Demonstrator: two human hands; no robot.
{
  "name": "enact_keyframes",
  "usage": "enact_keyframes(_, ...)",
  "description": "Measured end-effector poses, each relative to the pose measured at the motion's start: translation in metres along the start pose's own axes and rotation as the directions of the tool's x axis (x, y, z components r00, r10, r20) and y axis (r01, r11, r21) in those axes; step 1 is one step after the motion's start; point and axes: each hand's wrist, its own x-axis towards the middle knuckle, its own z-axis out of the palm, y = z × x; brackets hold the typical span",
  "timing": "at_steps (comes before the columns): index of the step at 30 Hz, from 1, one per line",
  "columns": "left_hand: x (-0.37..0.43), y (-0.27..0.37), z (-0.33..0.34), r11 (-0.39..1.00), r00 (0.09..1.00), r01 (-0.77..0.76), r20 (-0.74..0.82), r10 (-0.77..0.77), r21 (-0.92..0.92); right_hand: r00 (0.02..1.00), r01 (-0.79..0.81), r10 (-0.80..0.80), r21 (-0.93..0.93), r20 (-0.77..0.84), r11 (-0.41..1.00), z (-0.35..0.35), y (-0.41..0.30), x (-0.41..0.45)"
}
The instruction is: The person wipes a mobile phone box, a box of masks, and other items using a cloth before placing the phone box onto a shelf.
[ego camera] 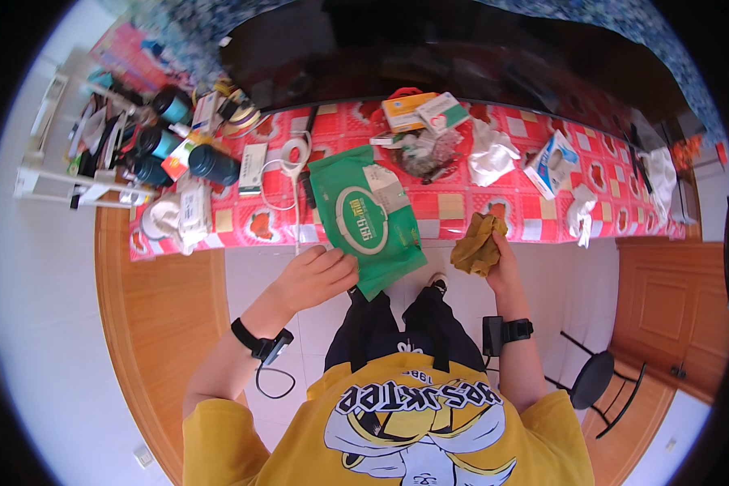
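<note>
My left hand [319, 276] pinches the lower left edge of a green soft pack of wipes [395, 237] that has an oval white-rimmed lid. The pack is held up and tilted, its lower end past the table's front edge. In my right hand [503, 264] is a crumpled brownish-yellow cloth [477, 246], gripped in front of the table edge and apart from the pack. Behind the pack, a white cable [296, 182] and a roll of white tape [294, 152] lie on the patterned red tablecloth [261, 223].
Dark bottles [212, 164] and a white rack [73, 182] crowd the table's left end. Medicine boxes [410, 112] rest over a red bowl of wrapped items [425, 152]. Crumpled tissue [492, 152] and a blue-white box [553, 164] lie to the right. A black stool [592, 379] stands behind on the right.
</note>
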Motion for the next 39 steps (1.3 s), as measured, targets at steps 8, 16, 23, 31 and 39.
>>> enact_keyframes(8,-0.048,-0.004,-0.012,0.992,0.994,0.104,-0.031,-0.102,0.072,0.985,-0.082,0.096,-0.101,0.143,0.992,0.042,0.022,0.022)
enact_keyframes(16,-0.097,-0.006,-0.027,0.97,0.972,0.233,-0.048,-0.23,0.076,0.966,-0.2,0.217,-0.13,0.137,0.971,0.08,0.047,0.035)
enact_keyframes(23,-0.178,-0.014,-0.042,0.925,0.923,0.379,0.073,-0.378,-0.005,0.961,-0.207,0.236,-0.191,0.145,0.96,0.108,0.057,0.03)
enact_keyframes(31,-0.285,-0.075,-0.062,0.827,0.833,0.531,0.063,-0.549,0.186,0.958,-0.242,0.267,-0.212,0.099,0.947,0.133,0.081,0.027)
enact_keyframes(39,-0.327,-0.202,-0.059,0.895,0.876,0.401,0.203,-0.437,0.193,0.97,-0.201,0.224,-0.206,0.095,0.958,0.157,0.089,-0.006)
